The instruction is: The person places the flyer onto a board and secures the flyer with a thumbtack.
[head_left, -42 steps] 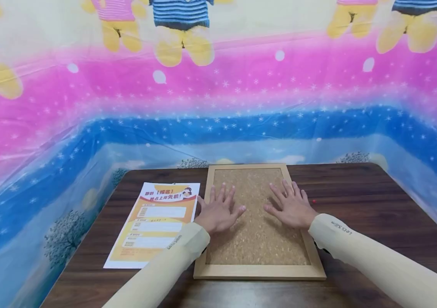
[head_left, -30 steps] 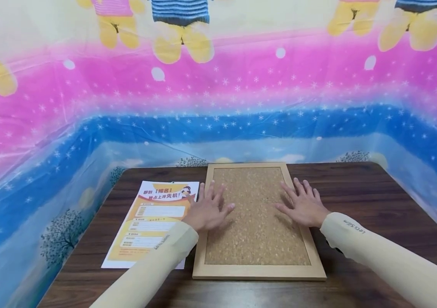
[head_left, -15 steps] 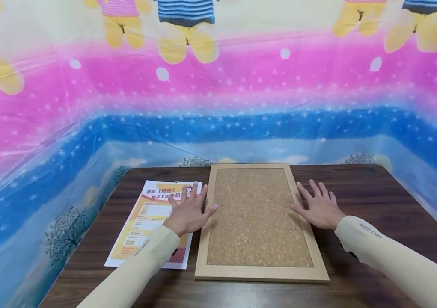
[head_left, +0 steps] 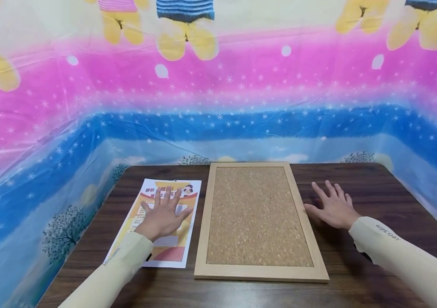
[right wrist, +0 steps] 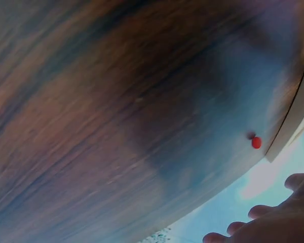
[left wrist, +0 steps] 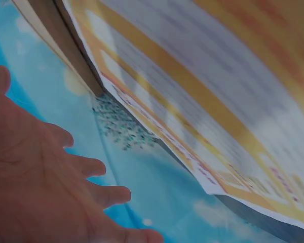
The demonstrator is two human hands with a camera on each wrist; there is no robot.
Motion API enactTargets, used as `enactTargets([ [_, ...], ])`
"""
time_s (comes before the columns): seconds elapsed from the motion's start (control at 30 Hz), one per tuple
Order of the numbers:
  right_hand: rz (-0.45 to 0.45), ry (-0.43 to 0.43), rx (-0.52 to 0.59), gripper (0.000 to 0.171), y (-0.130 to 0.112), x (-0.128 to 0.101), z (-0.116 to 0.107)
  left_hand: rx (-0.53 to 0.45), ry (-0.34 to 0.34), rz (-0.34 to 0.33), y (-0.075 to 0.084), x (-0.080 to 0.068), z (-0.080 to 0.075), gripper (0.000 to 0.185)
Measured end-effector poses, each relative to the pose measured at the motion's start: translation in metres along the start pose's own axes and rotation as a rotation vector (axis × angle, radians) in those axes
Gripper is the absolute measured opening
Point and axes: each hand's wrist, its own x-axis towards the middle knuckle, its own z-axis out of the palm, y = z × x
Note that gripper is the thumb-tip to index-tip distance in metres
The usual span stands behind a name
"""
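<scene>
A cork board [head_left: 257, 214] with a pale wooden frame lies on the dark table, between the two hands. My left hand [head_left: 162, 216], fingers spread and straight, is over a printed orange-and-white poster sheet [head_left: 170, 256] left of the board. In the left wrist view a gap shows between that hand [left wrist: 45, 177] and the sheet [left wrist: 192, 91]. To the right of the board, my right hand [head_left: 335, 209] hovers over the table with spread fingers, its thumb close to the frame. Neither hand holds anything. A small red pin-like piece [right wrist: 256, 143] sits on the table in the right wrist view.
The dark wood-grain table [head_left: 387, 239] has rounded far corners. Behind it hangs a pink and blue curtain [head_left: 241, 124] printed with snowflakes and bears. The board's far edge reaches the table's back edge.
Both hands have moved apart, from over the cork board outward: the left over the poster, the right beyond the frame's right side. The board and poster have stayed in place.
</scene>
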Motion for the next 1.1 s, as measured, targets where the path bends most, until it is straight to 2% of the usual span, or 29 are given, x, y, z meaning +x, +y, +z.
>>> enactTargets([
  [0.27,-0.006,0.0,-0.017,0.084,0.014,0.002,0.003,0.015,-0.01,-0.06,-0.032,-0.008,-0.007,0.086],
  [0.67,-0.123,0.057,0.009,0.067,0.021,0.008,0.005,0.037,-0.059,-0.214,-0.073,-0.017,-0.021,0.084],
  [0.9,-0.155,0.12,0.007,0.046,0.023,0.013,0.006,0.056,-0.064,-0.278,-0.086,-0.02,-0.026,0.07],
  [1.1,-0.152,0.125,0.018,0.027,0.022,0.017,0.008,0.044,-0.13,-0.307,-0.093,-0.02,-0.028,0.056],
])
